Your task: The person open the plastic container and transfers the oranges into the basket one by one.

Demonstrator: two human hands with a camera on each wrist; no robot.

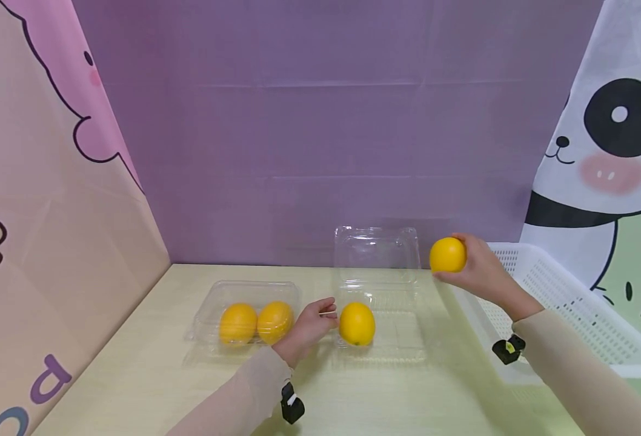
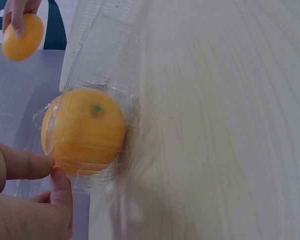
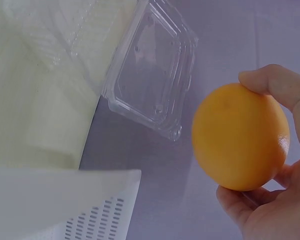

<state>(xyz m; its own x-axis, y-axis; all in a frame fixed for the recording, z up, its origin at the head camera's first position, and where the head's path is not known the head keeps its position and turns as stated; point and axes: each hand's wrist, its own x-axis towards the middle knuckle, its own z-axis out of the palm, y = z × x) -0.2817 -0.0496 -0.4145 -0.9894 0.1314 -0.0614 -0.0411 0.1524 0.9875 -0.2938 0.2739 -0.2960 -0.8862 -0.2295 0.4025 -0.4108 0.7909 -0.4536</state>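
Note:
My right hand grips an orange in the air, beside the near-left corner of a white basket. In the right wrist view, the thumb and fingers hold that orange from opposite sides. My left hand pinches the left edge of a clear plastic clamshell box, whose lid stands raised at the back. One orange sits in the left part of this box. In the left wrist view, the thumb and index finger meet at the box wall, right by the orange with its green stem mark.
A second clamshell box, its lid down, holds two oranges at the left. The white perforated basket stands along the right side. A purple backdrop rises behind the pale wooden table.

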